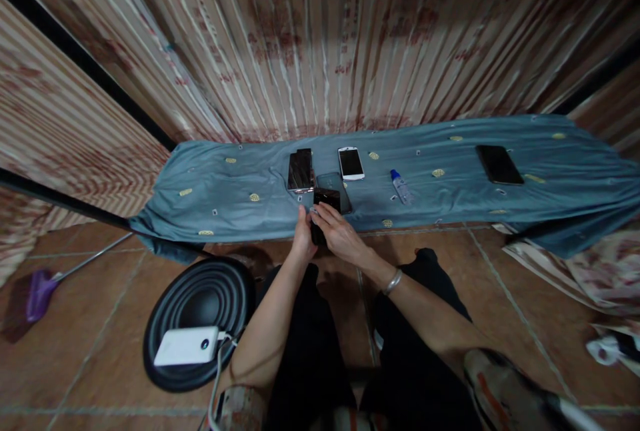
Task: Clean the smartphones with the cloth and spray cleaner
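Observation:
My left hand point(303, 238) is closed around the near left edge of a dark phone point(326, 199), thumb up. My right hand point(343, 234) lies over the phone's near part, fingers bent against it and pointing left. A small pale spot shows at its fingertips, too small to make out. Just behind, partly covered, lies a grey-blue phone point(336, 182). To the left are dark glossy phones point(301, 170), overlapping. A white-framed phone point(351, 163) rests farther back, and a clear small bottle with a blue cap point(400, 186) lies to the right.
A blue patterned cloth point(230, 211) covers the long bench. At its right lies a black tablet-like device point(499, 164). On the floor, a white power bank point(185, 346) with a cable sits on a black ridged round stool point(200, 284). A purple broom point(41, 294) lies left; striped curtains hang behind.

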A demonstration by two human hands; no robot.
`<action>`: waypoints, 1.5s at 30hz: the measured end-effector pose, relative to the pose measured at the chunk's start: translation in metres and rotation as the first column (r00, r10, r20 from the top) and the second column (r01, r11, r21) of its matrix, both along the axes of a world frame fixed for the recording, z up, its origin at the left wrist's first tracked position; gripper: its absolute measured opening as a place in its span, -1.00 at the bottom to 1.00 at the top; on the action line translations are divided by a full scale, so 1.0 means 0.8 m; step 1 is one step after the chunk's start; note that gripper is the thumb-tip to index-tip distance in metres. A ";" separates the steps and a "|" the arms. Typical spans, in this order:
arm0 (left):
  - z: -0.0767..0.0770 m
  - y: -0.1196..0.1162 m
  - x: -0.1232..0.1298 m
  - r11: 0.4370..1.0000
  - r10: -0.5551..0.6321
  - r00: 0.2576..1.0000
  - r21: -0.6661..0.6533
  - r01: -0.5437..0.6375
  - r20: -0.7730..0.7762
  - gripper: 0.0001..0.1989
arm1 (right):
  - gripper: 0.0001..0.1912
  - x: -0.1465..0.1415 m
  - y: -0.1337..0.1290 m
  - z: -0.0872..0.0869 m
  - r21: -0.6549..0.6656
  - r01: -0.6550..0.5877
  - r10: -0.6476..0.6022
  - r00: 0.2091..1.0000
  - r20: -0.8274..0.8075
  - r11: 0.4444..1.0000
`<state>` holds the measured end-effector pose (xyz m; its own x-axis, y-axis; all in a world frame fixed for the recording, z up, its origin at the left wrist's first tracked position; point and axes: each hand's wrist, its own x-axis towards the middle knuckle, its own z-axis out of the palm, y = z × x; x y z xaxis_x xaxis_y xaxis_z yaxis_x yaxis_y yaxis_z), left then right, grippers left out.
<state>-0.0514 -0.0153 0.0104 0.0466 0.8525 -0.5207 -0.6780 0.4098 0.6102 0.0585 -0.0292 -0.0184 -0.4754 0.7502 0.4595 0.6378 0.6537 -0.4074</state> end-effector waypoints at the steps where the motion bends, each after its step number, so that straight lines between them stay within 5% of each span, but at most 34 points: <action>1: 0.000 0.002 0.000 1.000 0.007 1.000 -0.002 -0.007 -0.004 -0.45 | -0.42 0.000 -0.001 0.000 0.001 -0.011 0.011 1.000 -0.001 1.000; 21: -0.021 0.023 0.022 0.994 -0.050 0.993 0.094 0.061 -0.111 -0.52 | -0.42 0.029 0.053 -0.004 -0.043 0.174 -0.176 0.982 -0.071 0.984; 35: -0.028 0.022 0.009 0.986 0.033 0.989 0.168 -0.009 -0.145 -0.58 | -0.41 0.019 0.040 -0.009 -0.020 0.118 -0.119 0.991 -0.059 0.993; 45: -0.034 0.022 0.003 0.985 -0.043 0.979 0.155 0.075 -0.199 -0.52 | -0.41 0.028 0.056 -0.004 -0.029 0.170 -0.171 0.984 -0.043 0.985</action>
